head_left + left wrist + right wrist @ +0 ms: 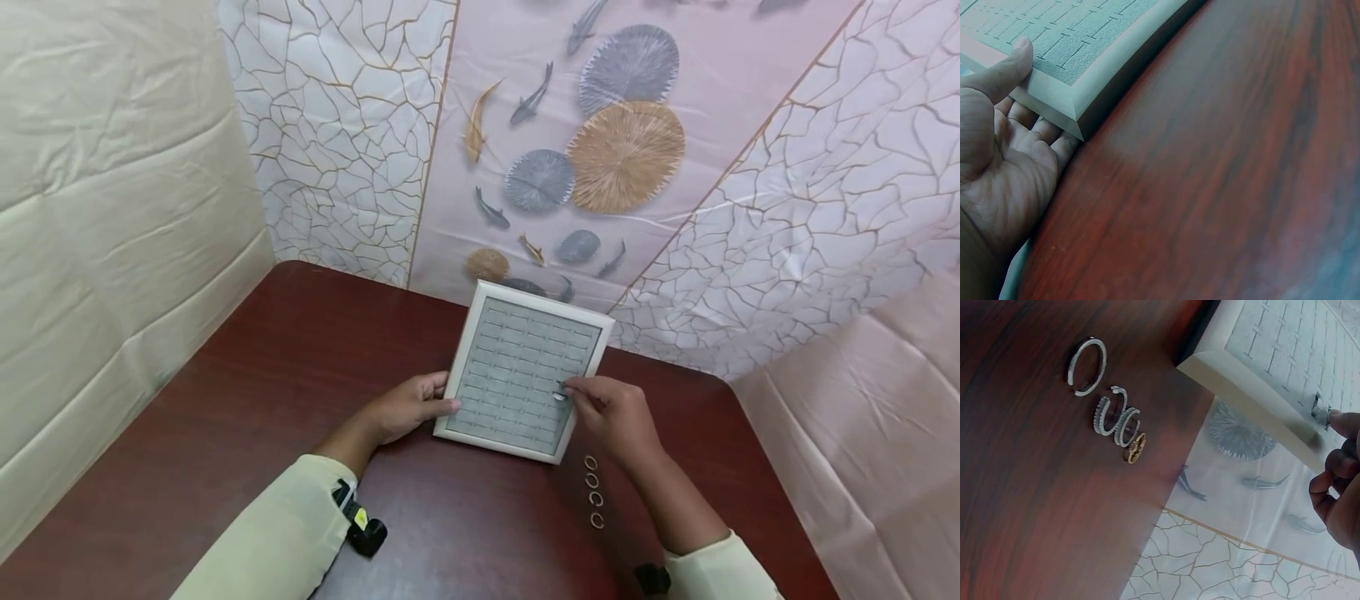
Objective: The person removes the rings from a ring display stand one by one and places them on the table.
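A ring display tray (525, 367) with a pale frame and a grey slotted pad tilts up off the dark red table. My left hand (408, 408) grips its left edge, thumb on the frame's face and fingers beneath, as the left wrist view shows. Near the tray's right side my right hand (615, 412) pinches a silver ring (1320, 412) between thumb and forefinger. The ring is at the slotted pad; whether it sits in a slot I cannot tell. Several rings (592, 481) lie in a row on the table, silver ones and a gold one (1136, 448).
The dark red wooden table (315, 333) has rounded back corners. Behind it hangs a patterned cloth (525, 183) with fish and round leaf shapes. Cream quilted cloth (112, 208) stands at the left, and pinkish cloth (862, 433) at the right.
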Available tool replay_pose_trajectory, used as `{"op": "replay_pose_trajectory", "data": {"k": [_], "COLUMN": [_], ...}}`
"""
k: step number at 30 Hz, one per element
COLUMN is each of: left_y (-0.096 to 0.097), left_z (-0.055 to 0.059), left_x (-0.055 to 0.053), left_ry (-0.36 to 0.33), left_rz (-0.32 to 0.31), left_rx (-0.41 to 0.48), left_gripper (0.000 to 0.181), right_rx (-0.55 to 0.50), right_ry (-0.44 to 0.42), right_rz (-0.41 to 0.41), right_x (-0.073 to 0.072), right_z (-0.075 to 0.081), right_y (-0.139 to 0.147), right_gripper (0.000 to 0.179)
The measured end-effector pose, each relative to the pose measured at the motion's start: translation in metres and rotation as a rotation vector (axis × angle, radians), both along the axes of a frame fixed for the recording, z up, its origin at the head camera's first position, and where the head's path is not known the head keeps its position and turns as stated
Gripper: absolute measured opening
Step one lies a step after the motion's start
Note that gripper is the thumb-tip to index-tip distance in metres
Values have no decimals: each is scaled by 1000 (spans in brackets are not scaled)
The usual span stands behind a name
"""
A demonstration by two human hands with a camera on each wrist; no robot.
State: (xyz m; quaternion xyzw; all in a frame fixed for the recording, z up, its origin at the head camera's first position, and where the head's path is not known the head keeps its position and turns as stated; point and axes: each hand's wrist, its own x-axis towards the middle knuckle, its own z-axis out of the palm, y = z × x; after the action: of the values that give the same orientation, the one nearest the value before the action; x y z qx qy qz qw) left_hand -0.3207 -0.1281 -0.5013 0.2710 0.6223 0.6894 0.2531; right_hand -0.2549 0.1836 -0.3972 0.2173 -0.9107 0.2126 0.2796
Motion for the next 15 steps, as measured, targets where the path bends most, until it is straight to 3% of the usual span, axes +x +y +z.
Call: {"op": "replay_pose_trajectory", "data": {"k": [15], "left_y": [2], "left_z": [0], "left_x": [0], "left_ry": [-1], "left_rz": [4], "left_rx": [6], "left_gripper": [55], "right_rx": [16], "right_ry": [-121], "right_rz": [-36], "right_x": [-3], "right_z": [5], "right_y": [0], "right_gripper": [9]}}
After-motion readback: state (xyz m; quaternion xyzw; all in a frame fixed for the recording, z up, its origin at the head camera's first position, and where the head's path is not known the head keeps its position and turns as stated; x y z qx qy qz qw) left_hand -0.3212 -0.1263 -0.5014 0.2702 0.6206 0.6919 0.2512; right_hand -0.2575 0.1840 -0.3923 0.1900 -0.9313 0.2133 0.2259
